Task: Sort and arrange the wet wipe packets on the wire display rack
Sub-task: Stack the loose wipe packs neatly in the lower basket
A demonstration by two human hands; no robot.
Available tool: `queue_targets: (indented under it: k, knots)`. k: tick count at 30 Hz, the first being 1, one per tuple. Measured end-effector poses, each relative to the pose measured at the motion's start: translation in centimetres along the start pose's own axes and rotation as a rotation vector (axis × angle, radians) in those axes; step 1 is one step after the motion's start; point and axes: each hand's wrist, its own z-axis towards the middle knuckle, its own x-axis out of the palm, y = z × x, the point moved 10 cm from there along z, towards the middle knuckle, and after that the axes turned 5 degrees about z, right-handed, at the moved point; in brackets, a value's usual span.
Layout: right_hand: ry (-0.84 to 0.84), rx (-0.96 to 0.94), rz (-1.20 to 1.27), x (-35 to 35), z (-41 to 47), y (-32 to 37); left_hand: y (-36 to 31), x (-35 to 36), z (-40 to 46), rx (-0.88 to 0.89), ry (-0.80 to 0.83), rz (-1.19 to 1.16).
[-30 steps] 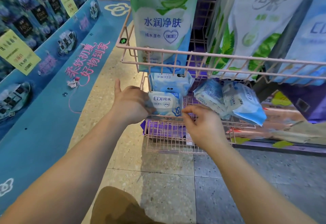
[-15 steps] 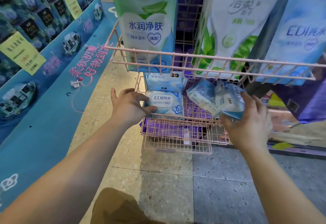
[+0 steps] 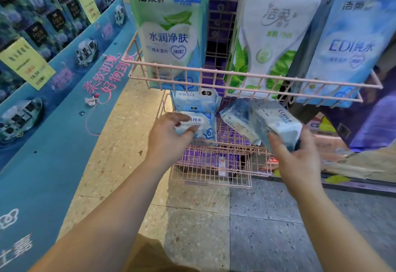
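A pink wire display rack (image 3: 235, 74) stands in front of me with an upper basket and a lower shelf (image 3: 214, 164). My left hand (image 3: 169, 136) grips a small blue-white EDI wet wipe packet (image 3: 203, 130) standing at the lower shelf's left. Behind it leans another blue packet (image 3: 194, 101). My right hand (image 3: 297, 158) holds a tilted blue packet (image 3: 276, 121) from below, on the right. A further packet (image 3: 237, 119) leans against it on its left.
Large hanging wipe bags fill the upper basket: a green-blue one (image 3: 169, 31), a white-green one (image 3: 272, 36) and a blue one (image 3: 351, 42). A blue display base (image 3: 42, 143) runs along the left. Speckled floor tiles (image 3: 214, 218) lie below.
My right hand moved from the front packet to the right and closed under the tilted packets there. My left hand shifted its fingers over the front packet's face.
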Motion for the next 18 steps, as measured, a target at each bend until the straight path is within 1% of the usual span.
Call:
queue_targets:
  k: [2,3,4,5,7,11,13,14,16,17,18]
  knots:
    - [0.095,0.217,0.366,1.8,-1.4,-1.6,-1.4,2.3,-1.4,-0.045,0.196,-0.241]
    - [0.143,0.33,0.51,2.9,-2.1,-2.6,-2.0,3.6,-2.3,-0.101,0.322,-0.377]
    - [0.194,0.408,0.577,3.9,-2.8,-3.1,-2.5,4.9,-3.2,-0.168,0.443,-0.497]
    - [0.241,0.45,0.579,4.7,-3.3,-3.4,-2.9,5.9,-4.0,-0.234,0.54,-0.594]
    - [0.312,0.507,0.555,5.8,-3.7,-3.8,-3.4,6.6,-4.9,-0.316,0.637,-0.73]
    - [0.454,0.53,0.54,6.7,-3.8,-3.2,-2.8,6.6,-5.5,-0.369,0.679,-0.863]
    - [0.547,0.424,0.546,6.8,-3.6,-2.1,-2.6,6.4,-5.6,-0.368,0.688,-0.927]
    - [0.598,0.306,0.466,6.6,-3.4,-1.3,-2.3,6.3,-5.7,-0.386,0.685,-0.948]
    - [0.617,-0.007,0.122,6.2,-3.3,0.4,-1.9,6.6,-6.3,-0.487,0.73,-1.078]
    - [0.59,-0.137,-0.03,6.2,-3.3,1.3,-2.0,7.0,-6.8,-0.553,0.792,-1.199]
    - [0.565,-0.245,-0.129,6.2,-3.3,2.0,-2.2,7.2,-7.3,-0.608,0.856,-1.326]
